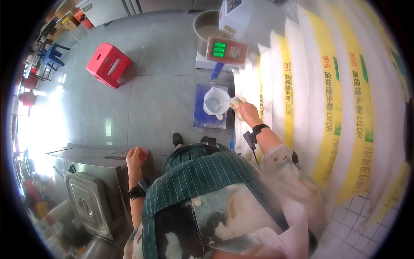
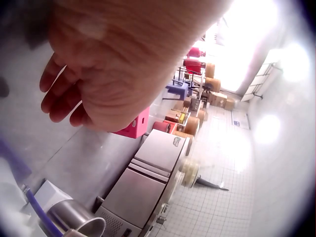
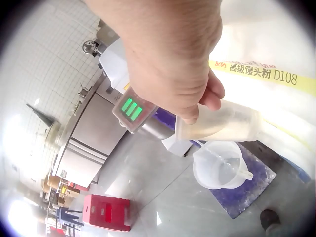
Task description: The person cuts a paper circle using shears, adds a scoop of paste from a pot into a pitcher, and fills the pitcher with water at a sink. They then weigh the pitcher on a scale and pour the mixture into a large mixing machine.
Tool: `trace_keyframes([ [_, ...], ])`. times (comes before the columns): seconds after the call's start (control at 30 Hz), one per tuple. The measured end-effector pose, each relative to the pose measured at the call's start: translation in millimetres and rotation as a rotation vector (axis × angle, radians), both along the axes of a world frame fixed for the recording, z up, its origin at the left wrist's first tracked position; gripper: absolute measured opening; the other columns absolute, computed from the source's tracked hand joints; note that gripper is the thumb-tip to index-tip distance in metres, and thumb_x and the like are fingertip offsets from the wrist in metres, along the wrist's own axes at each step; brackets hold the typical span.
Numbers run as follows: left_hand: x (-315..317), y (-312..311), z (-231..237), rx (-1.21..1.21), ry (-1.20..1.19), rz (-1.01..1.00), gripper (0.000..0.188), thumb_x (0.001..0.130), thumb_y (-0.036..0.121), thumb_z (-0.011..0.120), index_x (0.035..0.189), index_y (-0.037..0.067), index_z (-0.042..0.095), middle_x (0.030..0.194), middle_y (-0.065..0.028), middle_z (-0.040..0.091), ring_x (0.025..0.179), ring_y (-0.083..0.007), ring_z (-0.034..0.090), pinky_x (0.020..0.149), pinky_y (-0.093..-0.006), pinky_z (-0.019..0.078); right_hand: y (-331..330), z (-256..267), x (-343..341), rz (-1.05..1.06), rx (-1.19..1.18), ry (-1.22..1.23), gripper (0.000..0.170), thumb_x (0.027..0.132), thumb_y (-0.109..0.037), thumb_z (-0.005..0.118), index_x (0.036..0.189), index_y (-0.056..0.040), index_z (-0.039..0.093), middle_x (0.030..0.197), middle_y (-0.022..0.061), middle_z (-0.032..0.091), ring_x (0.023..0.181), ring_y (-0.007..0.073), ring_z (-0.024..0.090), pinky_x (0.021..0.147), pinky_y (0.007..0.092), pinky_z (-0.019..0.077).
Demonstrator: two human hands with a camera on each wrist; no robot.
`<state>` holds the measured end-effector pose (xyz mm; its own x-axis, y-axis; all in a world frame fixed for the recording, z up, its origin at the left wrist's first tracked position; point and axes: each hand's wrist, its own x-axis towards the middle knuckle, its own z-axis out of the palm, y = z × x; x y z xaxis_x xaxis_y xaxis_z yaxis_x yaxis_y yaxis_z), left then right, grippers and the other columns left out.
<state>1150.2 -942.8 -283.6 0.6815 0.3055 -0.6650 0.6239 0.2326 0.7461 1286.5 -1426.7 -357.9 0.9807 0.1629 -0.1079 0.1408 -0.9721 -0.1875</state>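
My right hand (image 1: 249, 113) grips a translucent plastic cup (image 3: 234, 121), tilted on its side, with cloudy pale contents along its lower wall. In the head view, the cup is beside the rim of a white plastic measuring jug (image 3: 203, 170). A thin pale streak crosses the jug's opening from the cup's side. The jug stands upright on the blue platform of a floor scale (image 1: 202, 118), its handle towards my body. My left hand (image 1: 136, 159) hangs at my left side, fingers loosely curled, holding nothing.
Stacked white and yellow flour sacks (image 1: 327, 86) rise close on my right. The scale's lit display (image 1: 227, 49) stands on a post behind the jug, with a metal bowl (image 1: 202, 26) beyond. A red stool (image 1: 108, 64) stands ahead left; a steel cabinet (image 1: 112, 172) is beside my left hand.
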Motion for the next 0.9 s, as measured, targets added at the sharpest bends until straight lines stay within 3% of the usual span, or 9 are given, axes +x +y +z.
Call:
trace_keyframes([
  [0.9,-3.8,4.0,-0.1,-0.016,0.011,0.004,0.018,0.089,0.024,0.051,0.09,0.006,0.055,0.077,-0.0036,0.061,0.07,-0.0114,0.058,0.061,-0.0233,0.0446,5.3,15.9,15.1,0.045,-0.111,0.031,0.015,0.076,-0.018,0.061,0.073,-0.0032,0.063,0.073,0.0174,0.061,0.072,0.0328,0.061,0.065,0.0418,0.0473],
])
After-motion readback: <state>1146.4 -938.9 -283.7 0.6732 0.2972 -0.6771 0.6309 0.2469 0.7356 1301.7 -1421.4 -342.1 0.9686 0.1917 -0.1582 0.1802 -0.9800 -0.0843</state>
